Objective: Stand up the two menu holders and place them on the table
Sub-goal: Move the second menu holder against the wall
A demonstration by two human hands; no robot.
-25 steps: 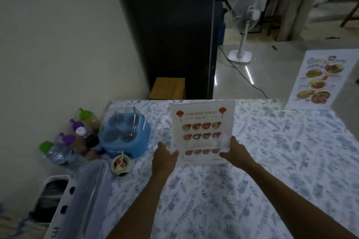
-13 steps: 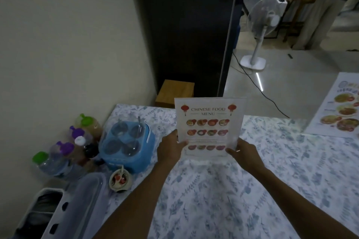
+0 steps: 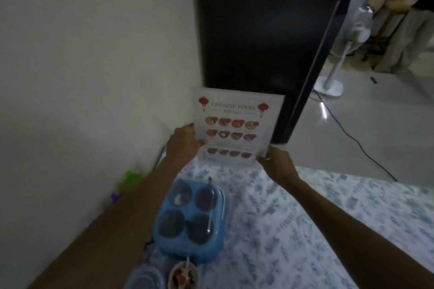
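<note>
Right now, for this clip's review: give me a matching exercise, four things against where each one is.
Things:
1. menu holder
2. blue condiment tray
3. white fan
4. small bowl

Places:
A. on the floor, far right
B. held upright in left hand and right hand
C. bottom edge, nearest the camera
D. on the tablecloth, under the left forearm

Pairs: 1-B, 2-D, 3-A, 4-C
</note>
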